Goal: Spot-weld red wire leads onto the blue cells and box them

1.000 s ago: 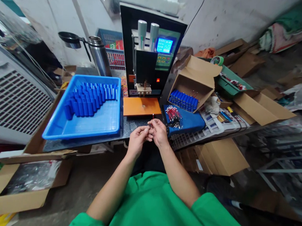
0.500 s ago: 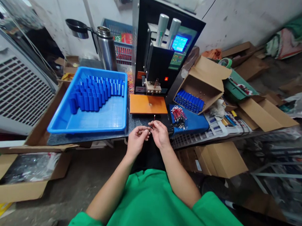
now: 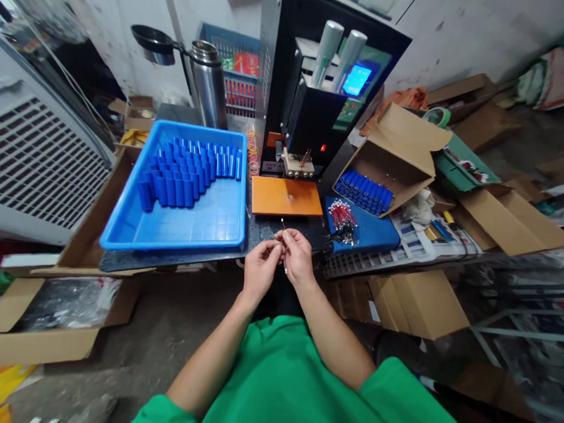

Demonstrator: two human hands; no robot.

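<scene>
My left hand point(image 3: 261, 267) and my right hand point(image 3: 297, 254) meet at the near edge of the dark bench, fingers pinched together. Between them they hold a thin red wire lead point(image 3: 282, 226) whose tip sticks up above the fingers. Just beyond lies an orange plate point(image 3: 286, 197) under the electrodes of a black spot welder point(image 3: 314, 107). A bundle of red wire leads point(image 3: 342, 215) rests on a blue pad point(image 3: 369, 231) to the right of my hands. A blue tray point(image 3: 179, 222) holding several blue cylindrical cells point(image 3: 181, 173) sits to the left.
An open cardboard box point(image 3: 397, 151) with more blue cells point(image 3: 364, 193) stands at the right. A steel flask point(image 3: 208, 83) and a blue basket point(image 3: 238, 78) are behind the tray. Cardboard boxes point(image 3: 47, 326) lie on the floor; a white louvred unit point(image 3: 32, 163) is at left.
The view has shifted so the bench sits farther right and nearer. My hands stay together on the wire lead; the left fingers have closed in against the right.
</scene>
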